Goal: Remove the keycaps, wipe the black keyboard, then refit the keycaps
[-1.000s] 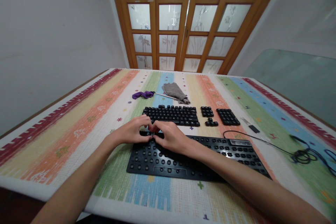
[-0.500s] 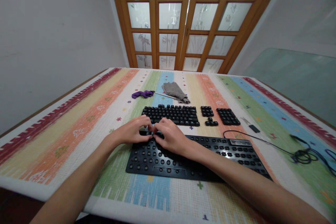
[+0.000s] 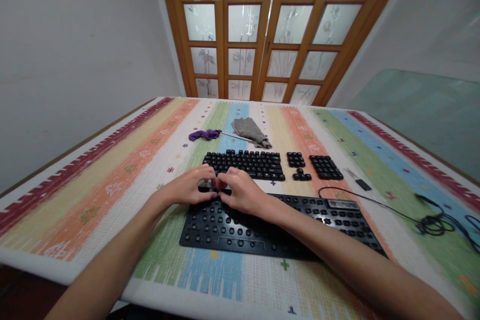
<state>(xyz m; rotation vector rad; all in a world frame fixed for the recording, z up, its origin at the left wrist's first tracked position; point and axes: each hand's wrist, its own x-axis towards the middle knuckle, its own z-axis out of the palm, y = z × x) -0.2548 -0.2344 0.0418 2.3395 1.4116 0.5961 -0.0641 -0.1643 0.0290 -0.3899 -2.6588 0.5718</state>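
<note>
A black keyboard base [image 3: 204, 240] with its bare key stems showing lies across the front of the table. At its upper left edge, my left hand [image 3: 189, 184] and my right hand [image 3: 240, 190] meet, fingertips pinched close together. Whatever is between their fingers is hidden or too small to make out. My right forearm crosses over the middle of the base. Just beyond it, loose black keycaps [image 3: 247, 162] are laid out in keyboard order. To their right sit a small block of keycaps [image 3: 296, 159], arrow keycaps [image 3: 301, 176] and a number-pad block [image 3: 325, 166].
Behind the keycaps lie a grey cloth [image 3: 250, 131], a purple cloth [image 3: 204, 135] and a thin stick [image 3: 236, 136] between them. A cable [image 3: 386, 202] runs from the base to a coil [image 3: 435, 222] on the right. A small dark object [image 3: 363, 184] rests near the number-pad keycaps.
Both hands stay at the same spot on the base, with only a slight shift of the fingers. The keycaps and cloths have not moved.
</note>
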